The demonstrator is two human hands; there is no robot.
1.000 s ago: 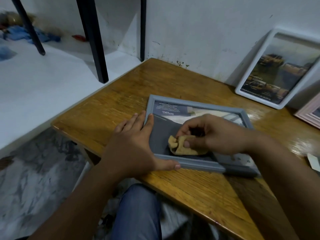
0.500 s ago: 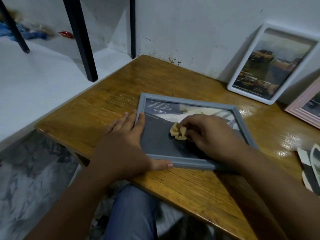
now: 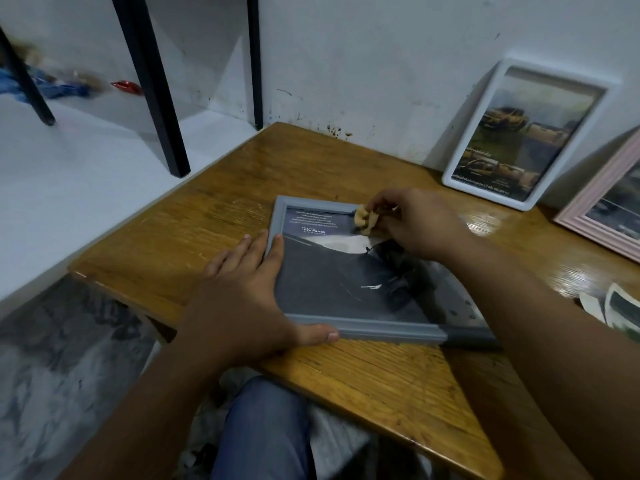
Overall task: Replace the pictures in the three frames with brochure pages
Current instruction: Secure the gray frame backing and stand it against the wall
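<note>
A grey picture frame (image 3: 381, 332) lies flat on the wooden table (image 3: 214, 230), with a dark brochure page showing behind its glass. My left hand (image 3: 242, 299) presses flat on the frame's left side, thumb along the near edge. My right hand (image 3: 415, 223) pinches a crumpled tan cloth (image 3: 365, 220) against the glass near the frame's far edge. A white frame (image 3: 519, 133) with a vehicle picture leans on the wall at the back right. A pink frame (image 3: 606, 216) leans beside it, cut off by the right edge.
Loose cut pictures (image 3: 616, 306) lie on the table at the right edge. Black metal legs (image 3: 156, 98) stand on the white floor to the left. My knee in blue trousers (image 3: 263, 427) is below the table's near edge.
My right hand has slid the cloth from the near middle of the glass up to the frame's far edge. My left hand stays put on the frame.
</note>
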